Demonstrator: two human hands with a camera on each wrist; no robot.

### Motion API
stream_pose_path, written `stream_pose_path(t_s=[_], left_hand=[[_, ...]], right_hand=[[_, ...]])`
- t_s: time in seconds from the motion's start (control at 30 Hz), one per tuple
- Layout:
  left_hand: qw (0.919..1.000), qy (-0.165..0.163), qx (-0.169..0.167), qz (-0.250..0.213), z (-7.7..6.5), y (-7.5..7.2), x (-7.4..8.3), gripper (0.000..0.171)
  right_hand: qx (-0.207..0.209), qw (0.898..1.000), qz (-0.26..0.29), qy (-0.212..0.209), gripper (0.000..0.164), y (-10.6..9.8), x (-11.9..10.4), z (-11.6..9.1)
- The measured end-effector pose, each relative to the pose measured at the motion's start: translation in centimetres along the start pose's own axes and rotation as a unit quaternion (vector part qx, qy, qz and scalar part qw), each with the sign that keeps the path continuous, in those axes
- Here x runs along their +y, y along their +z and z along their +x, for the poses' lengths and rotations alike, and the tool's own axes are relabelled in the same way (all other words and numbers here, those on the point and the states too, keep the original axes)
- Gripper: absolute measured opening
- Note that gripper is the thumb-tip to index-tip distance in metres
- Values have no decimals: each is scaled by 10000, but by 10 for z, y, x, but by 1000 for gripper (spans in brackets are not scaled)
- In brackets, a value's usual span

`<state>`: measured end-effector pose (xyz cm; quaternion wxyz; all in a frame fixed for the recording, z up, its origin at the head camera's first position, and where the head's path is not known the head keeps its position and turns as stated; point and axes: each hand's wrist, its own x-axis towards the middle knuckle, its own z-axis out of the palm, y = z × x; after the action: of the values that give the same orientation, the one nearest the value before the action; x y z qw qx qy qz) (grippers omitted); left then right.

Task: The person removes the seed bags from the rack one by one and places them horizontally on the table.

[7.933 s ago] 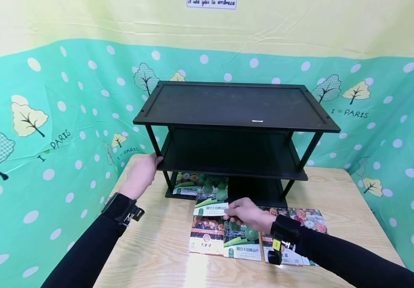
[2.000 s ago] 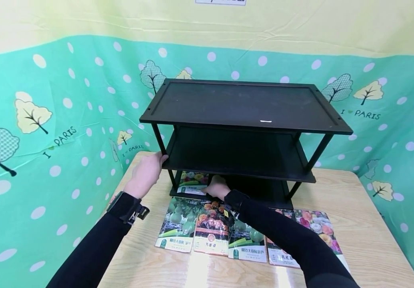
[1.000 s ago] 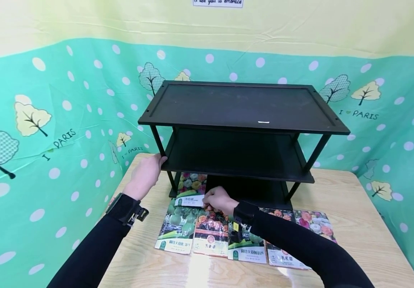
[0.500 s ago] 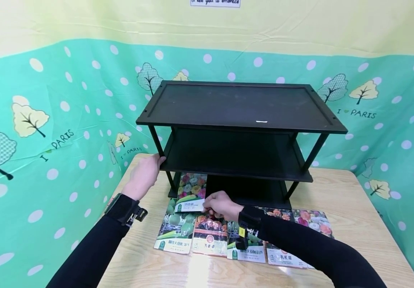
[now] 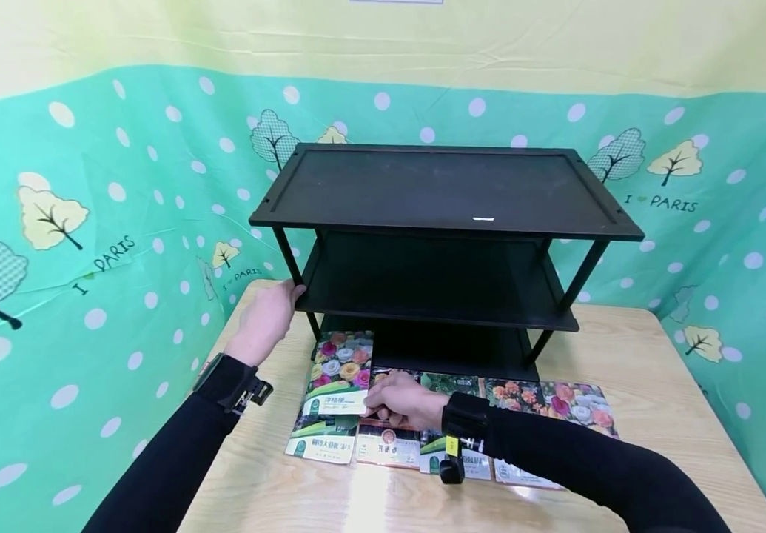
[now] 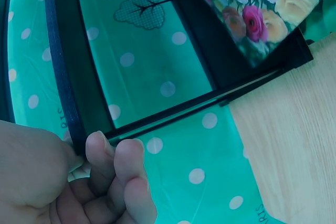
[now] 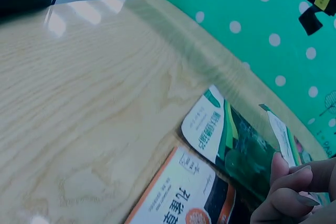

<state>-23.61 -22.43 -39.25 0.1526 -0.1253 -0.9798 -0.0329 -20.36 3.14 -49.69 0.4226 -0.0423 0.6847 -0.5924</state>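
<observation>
My left hand (image 5: 264, 320) holds the left front corner of the black three-tier rack (image 5: 436, 277) at its middle shelf; in the left wrist view its fingers (image 6: 128, 161) curl by the dark post. My right hand (image 5: 401, 400) pinches the lower right corner of a flower seed packet (image 5: 339, 370) with colourful blooms. That packet is in front of the bottom shelf, over the upper part of a green gourd seed packet (image 5: 321, 443). Beside it lies an orange-flower seed packet (image 5: 388, 448), partly under my right hand. The right wrist view shows the pinched packet (image 7: 283, 135) edge-on.
Further right along the row are another gourd packet (image 5: 452, 385), another orange-flower packet (image 5: 516, 396) and a rose-pattern packet (image 5: 579, 407), partly behind my right forearm. The wooden table (image 5: 256, 481) bears them. A green dotted cloth (image 5: 123, 296) hangs behind and beside it.
A gourd packet, earlier in my right hand, now lies at the row's left end. My right hand reached into the bottom shelf and drew the flower packet forward. My left hand stayed on the rack.
</observation>
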Motion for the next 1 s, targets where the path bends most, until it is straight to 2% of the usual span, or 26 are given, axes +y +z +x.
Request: stream_pose_path(t_s=[0.2, 0.27, 0.57, 0.77, 0.9, 1.0], left_hand=[[9991, -202, 294, -214, 6, 2, 0, 22], [9990, -168, 404, -102, 7, 3, 0, 23], [9976, -375, 422, -405, 6, 5, 2, 25], [9980, -143, 573, -242, 5, 2, 3, 24], [9973, -151, 629, -354, 5, 1, 4, 24], [9980, -103, 565, -269, 4, 1, 4, 23]], right_hand=[[-349, 9991, 61, 234, 17, 13, -5, -2], [-352, 9992, -21, 208, 16, 19, -4, -4], [-496, 9985, -228, 50, 11, 47, -4, -5], [-620, 9980, -74, -58, 10, 61, -16, 10], [-621, 9981, -21, -51, 11, 68, -20, 19], [-527, 9986, -23, -11, 8, 73, -19, 23]])
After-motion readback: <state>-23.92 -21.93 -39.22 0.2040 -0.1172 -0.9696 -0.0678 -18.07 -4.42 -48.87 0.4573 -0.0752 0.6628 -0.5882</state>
